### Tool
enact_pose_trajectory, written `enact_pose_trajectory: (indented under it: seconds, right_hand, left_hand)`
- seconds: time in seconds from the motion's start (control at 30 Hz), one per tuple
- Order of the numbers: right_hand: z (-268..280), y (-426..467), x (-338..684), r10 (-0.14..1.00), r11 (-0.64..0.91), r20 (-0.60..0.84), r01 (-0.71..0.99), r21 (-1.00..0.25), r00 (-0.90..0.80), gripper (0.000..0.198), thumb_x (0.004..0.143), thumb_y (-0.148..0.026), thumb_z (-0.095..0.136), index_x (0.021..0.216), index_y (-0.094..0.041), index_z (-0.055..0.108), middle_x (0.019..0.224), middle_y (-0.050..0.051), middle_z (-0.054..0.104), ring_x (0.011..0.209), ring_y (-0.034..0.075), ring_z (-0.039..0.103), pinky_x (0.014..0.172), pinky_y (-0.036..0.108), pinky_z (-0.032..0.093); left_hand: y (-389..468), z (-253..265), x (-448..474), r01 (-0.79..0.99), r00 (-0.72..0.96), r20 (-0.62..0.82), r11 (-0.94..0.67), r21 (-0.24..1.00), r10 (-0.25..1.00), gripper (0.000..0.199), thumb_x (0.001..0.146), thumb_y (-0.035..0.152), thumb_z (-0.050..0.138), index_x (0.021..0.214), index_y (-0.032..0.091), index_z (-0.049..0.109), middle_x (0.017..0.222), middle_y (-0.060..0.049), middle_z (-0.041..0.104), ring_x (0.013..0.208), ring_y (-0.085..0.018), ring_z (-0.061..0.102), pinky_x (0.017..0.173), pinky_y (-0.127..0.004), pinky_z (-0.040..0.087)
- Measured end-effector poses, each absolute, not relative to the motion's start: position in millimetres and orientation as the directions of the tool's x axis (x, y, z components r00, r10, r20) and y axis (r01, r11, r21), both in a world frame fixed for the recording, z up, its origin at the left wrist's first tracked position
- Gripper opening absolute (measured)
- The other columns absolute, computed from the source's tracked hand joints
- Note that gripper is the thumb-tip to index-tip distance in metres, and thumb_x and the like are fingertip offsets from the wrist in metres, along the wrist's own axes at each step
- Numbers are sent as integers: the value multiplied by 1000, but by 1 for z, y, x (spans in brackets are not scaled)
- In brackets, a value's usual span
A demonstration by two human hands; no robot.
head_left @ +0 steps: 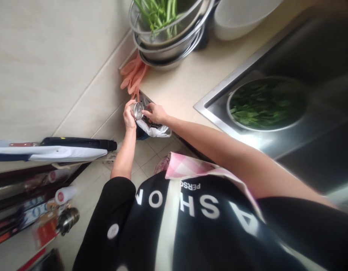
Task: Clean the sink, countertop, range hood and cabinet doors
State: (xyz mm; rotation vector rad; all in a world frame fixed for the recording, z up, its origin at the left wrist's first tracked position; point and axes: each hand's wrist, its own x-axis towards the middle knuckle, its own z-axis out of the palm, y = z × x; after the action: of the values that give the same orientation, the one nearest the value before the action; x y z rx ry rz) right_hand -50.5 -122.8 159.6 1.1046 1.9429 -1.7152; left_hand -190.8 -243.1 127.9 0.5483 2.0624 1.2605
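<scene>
Strainer (139, 111), or so I take this small round metal cup to be, sits in my left hand (129, 116), a little left of the middle of the frame and close to the mouth of a white plastic bag (158, 131). My left fingers and thumb grip it around the side. My right hand (157, 113) comes in from the right with its fingers bent at the rim; I can't tell whether they touch the metal or pinch anything.

To do this well, I judge the left grip should be firm but low on the side, so that the rim is free for the right fingers. I'd keep the cup over the bag's opening, tilt it gently and work the fingertips around the inside, minding any sharp edge. The orange gloves (133, 77) hang close above, at the corner of the counter (174, 88), so small wrist moves seem better than wide ones.

The strainer looks silvery and shiny, with a bright ring of a rim and a round face turned partly up toward me. Dark specks show on that face, perhaps holes, perhaps bits stuck there; it is too small in the frame to say.
</scene>
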Motion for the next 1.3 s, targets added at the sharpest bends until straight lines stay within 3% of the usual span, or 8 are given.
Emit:
enact_pose_trajectory:
  seconds: [0.23, 0.37, 0.57, 0.73, 0.87, 1.0, 1.2, 1.3]
  right_hand:
    - [162, -123, -58, 315, -204, -702, 677, -707, -638, 24, 101, -6, 55, 101, -10, 79, 78, 7, 81, 72, 20, 76, 81, 25, 60]
    - [164, -130, -54, 249, -269, -757, 708, -653, -604, 33, 101, -4, 46, 103, -10, 78, 75, 8, 80, 60, 20, 74, 62, 24, 57]
    - [175, -127, -56, 353, -143, -716, 721, -678, -602, 34, 107, -11, 46, 109, -7, 79, 84, 12, 82, 81, 24, 80, 78, 26, 60]
    - [175, -121, -53, 383, -15, -658, 708, -706, -648, 24, 101, -7, 56, 104, -9, 79, 88, 14, 83, 92, 26, 80, 89, 27, 59]
    - [169, -128, -46, 317, -237, -738, 703, -670, -596, 22, 102, -8, 56, 91, -13, 74, 79, 9, 80, 72, 20, 76, 73, 23, 59]
    - [174, -139, -50, 224, -479, -823, 676, -559, -522, 19, 105, -33, 68, 97, -16, 70, 65, 2, 71, 52, 15, 63, 51, 22, 52]
    - [189, -147, -67, 215, -609, -846, 610, -507, -488, 9, 103, -24, 68, 108, -16, 68, 57, -4, 59, 46, 12, 56, 47, 21, 52]
    - [191, -149, -72, 253, -499, -792, 627, -598, -555, 15, 107, -23, 59, 109, -14, 70, 62, 2, 65, 52, 18, 66, 54, 27, 60]
  left_hand:
    - [-240, 139, -196, 207, -681, -146, 380, 902, 718, 67, 95, 84, 56, 104, 22, 79, 102, -6, 77, 99, -23, 74, 94, -34, 58]
    - [-245, 128, -203, -67, -802, -316, 449, 891, 507, 67, 92, 87, 57, 108, 24, 73, 96, -4, 76, 81, -16, 71, 74, -27, 56]
    - [-250, 121, -178, -380, -579, -549, 396, 836, 603, 91, 88, 103, 36, 116, 26, 74, 110, -8, 78, 101, -24, 78, 88, -36, 63]
    - [-255, 122, -187, -211, -597, -434, 390, 896, 675, 66, 85, 86, 73, 112, 26, 77, 113, -5, 76, 110, -24, 76, 97, -35, 63]
    - [-259, 120, -194, -223, -694, -382, 323, 920, 610, 59, 95, 81, 60, 108, 25, 75, 114, -5, 74, 113, -23, 74, 102, -36, 61]
    - [-256, 131, -182, -173, -698, -321, 285, 943, 640, 56, 95, 79, 62, 109, 26, 73, 111, -4, 72, 103, -21, 74, 99, -36, 60]
    - [-245, 161, -168, -13, -584, -177, 209, 978, 792, 54, 96, 76, 60, 110, 26, 74, 109, -6, 73, 103, -26, 73, 101, -43, 58]
    - [-245, 167, -169, -12, -591, -171, 204, 979, 789, 52, 96, 74, 59, 109, 26, 75, 108, -7, 74, 100, -26, 74, 99, -43, 59]
